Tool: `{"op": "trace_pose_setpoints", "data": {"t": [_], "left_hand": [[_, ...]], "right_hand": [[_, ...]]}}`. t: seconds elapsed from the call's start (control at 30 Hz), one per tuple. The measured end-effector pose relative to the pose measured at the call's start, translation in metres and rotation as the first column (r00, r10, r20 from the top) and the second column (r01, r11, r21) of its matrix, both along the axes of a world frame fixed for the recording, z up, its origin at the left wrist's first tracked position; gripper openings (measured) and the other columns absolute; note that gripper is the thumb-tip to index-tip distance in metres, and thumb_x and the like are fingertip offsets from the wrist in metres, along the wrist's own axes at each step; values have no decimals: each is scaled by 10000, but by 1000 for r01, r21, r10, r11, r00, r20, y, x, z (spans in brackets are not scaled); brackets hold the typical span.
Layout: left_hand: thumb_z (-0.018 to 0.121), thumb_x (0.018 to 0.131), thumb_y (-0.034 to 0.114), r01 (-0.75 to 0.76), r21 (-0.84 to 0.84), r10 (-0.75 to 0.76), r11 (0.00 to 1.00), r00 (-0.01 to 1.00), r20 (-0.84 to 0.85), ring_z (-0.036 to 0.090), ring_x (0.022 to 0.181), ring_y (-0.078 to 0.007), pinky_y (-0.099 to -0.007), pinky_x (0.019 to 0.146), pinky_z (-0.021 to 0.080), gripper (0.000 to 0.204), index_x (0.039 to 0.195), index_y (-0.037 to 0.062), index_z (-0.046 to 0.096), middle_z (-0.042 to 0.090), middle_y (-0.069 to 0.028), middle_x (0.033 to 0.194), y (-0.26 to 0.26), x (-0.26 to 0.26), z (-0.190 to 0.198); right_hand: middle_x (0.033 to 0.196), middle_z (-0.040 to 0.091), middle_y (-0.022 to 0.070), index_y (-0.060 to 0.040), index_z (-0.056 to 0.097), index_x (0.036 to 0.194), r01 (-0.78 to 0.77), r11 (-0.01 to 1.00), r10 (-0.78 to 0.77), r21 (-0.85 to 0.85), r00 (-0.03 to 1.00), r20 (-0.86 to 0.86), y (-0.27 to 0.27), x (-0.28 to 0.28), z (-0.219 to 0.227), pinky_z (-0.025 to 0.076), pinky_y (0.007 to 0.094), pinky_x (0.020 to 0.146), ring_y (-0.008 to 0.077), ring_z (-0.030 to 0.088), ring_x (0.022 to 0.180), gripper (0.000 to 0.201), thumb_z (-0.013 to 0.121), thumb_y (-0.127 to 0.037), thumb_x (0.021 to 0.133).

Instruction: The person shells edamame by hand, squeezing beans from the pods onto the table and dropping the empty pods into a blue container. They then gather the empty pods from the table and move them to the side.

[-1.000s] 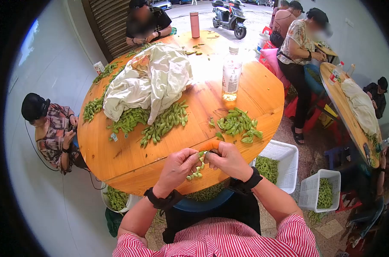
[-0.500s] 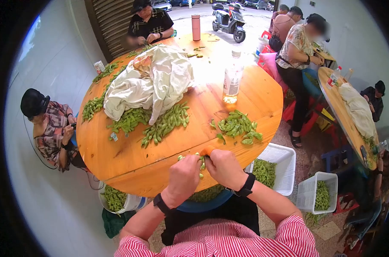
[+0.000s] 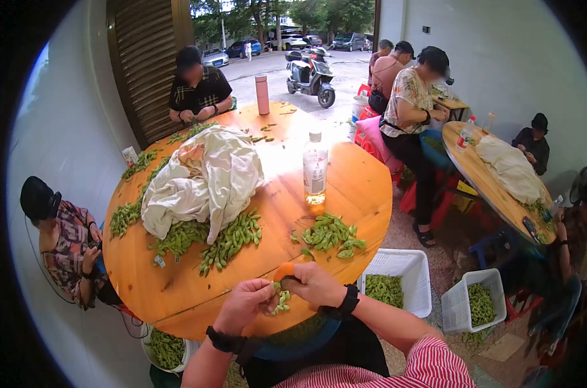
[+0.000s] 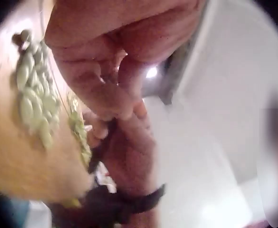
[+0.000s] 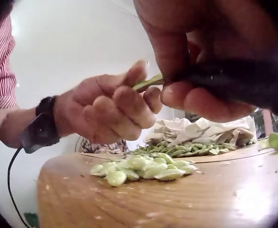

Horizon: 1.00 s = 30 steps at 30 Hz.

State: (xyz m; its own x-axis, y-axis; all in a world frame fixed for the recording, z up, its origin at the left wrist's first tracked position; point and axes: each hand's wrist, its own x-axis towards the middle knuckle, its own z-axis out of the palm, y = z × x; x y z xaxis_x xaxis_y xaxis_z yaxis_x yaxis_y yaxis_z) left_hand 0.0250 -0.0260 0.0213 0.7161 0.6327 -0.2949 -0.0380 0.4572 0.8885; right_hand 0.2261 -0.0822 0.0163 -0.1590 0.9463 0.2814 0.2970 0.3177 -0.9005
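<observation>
Close over the near edge of the round wooden table (image 3: pixel 177 291), my two hands meet. The left hand (image 3: pixel 245 307) pinches a slim green bean pod (image 5: pixel 148 82) between thumb and fingers. My right hand (image 3: pixel 316 284) grips a dark, long object (image 5: pixel 234 83) at the pod's other end; its kind cannot be told. An orange piece (image 3: pixel 283 270) shows by the right fingers. Below the hands lies a small heap of pale green shelled beans (image 5: pixel 139 168). Farther in, a pile of green pods (image 3: pixel 332 233) sits on the tabletop.
A drink bottle (image 3: pixel 315 169) stands behind the pods. To the left, white cloth (image 3: pixel 209 174) covers more pods. Under the table edge is a blue basin (image 3: pixel 293 346). White baskets (image 3: pixel 419 278) of pods stand on the floor at right. Other people sit around both tables.
The head view has tilted up, so the table sits lower and further left. Half a second ago my left hand was turned back-up over the beans; now its thumb and fingertips show.
</observation>
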Motion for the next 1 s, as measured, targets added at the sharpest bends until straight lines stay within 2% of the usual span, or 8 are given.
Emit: {"op": "trace_pose_setpoints", "data": {"t": [0.17, 0.2, 0.27, 0.37, 0.4, 0.43, 0.5, 1.0], "left_hand": [[679, 929, 177, -61, 336, 116, 940, 983, -144, 551, 590, -60, -213, 535, 435, 152, 931, 31, 639, 617, 15, 731, -5, 5, -3], [692, 917, 173, -29, 409, 99, 912, 983, -153, 551, 598, -53, -210, 536, 433, 150, 921, 32, 640, 621, 19, 738, -5, 5, -7], [706, 905, 168, -5, 481, 96, 877, 982, -165, 552, 605, -46, -207, 538, 431, 150, 912, 34, 640, 624, 22, 745, -6, 5, -3], [685, 919, 163, 4, 493, 140, 870, 957, -255, 553, 617, -40, -203, 550, 433, 136, 918, 32, 648, 629, 26, 755, -7, 3, 11], [669, 931, 170, 9, 402, 81, 916, 975, -206, 556, 621, -43, -204, 558, 440, 140, 929, 31, 649, 629, 23, 760, -3, 2, 7], [653, 942, 177, 21, 307, 26, 952, 989, -148, 558, 624, -46, -204, 567, 447, 146, 940, 31, 650, 629, 20, 765, 0, 0, 4], [632, 954, 162, 18, 257, 12, 966, 993, -115, 567, 627, -58, -213, 575, 458, 137, 947, 26, 651, 631, 11, 761, 2, -2, 2], [528, 1025, 223, 17, -9, -16, 1000, 999, 50, 571, 611, -71, -212, 559, 480, 237, 945, 26, 633, 623, -8, 751, 13, -1, -8]], "right_hand": [[711, 579, 116, -22, 629, 965, 91, 985, -126, 146, 960, 250, 6, 0, -15, 469, 317, 620, 175, 572, 652, 92, 621, -59, 880], [711, 579, 116, -22, 629, 965, 86, 985, -121, 148, 960, 251, 5, -1, -13, 469, 317, 620, 175, 572, 652, 92, 621, -59, 880], [745, 602, 218, 6, 615, 919, 118, 975, -155, 188, 967, 200, 2, -6, -5, 473, 367, 607, 329, 611, 667, 105, 600, -69, 848], [739, 602, 210, -2, 630, 955, 71, 996, -75, 44, 993, 86, 3, -4, -1, 471, 358, 607, 298, 609, 661, 129, 599, -66, 847], [724, 602, 166, -7, 641, 998, 40, 999, -38, -35, 998, 53, 4, -2, -2, 468, 332, 614, 221, 591, 652, 157, 607, -57, 853], [724, 602, 166, -7, 641, 998, 29, 999, -27, -37, 998, 51, 4, 0, -3, 468, 332, 614, 221, 591, 652, 157, 607, -57, 853], [752, 581, 1, -19, 624, 998, -42, 993, 37, -106, 998, -54, 5, 2, -5, 455, 244, 613, 79, 535, 671, 98, 624, -75, 919], [779, 584, -40, -33, 632, 1028, -142, 936, 20, -321, 935, -355, 13, 6, -13, 445, 217, 618, 58, 536, 678, 107, 624, -81, 932]]}}
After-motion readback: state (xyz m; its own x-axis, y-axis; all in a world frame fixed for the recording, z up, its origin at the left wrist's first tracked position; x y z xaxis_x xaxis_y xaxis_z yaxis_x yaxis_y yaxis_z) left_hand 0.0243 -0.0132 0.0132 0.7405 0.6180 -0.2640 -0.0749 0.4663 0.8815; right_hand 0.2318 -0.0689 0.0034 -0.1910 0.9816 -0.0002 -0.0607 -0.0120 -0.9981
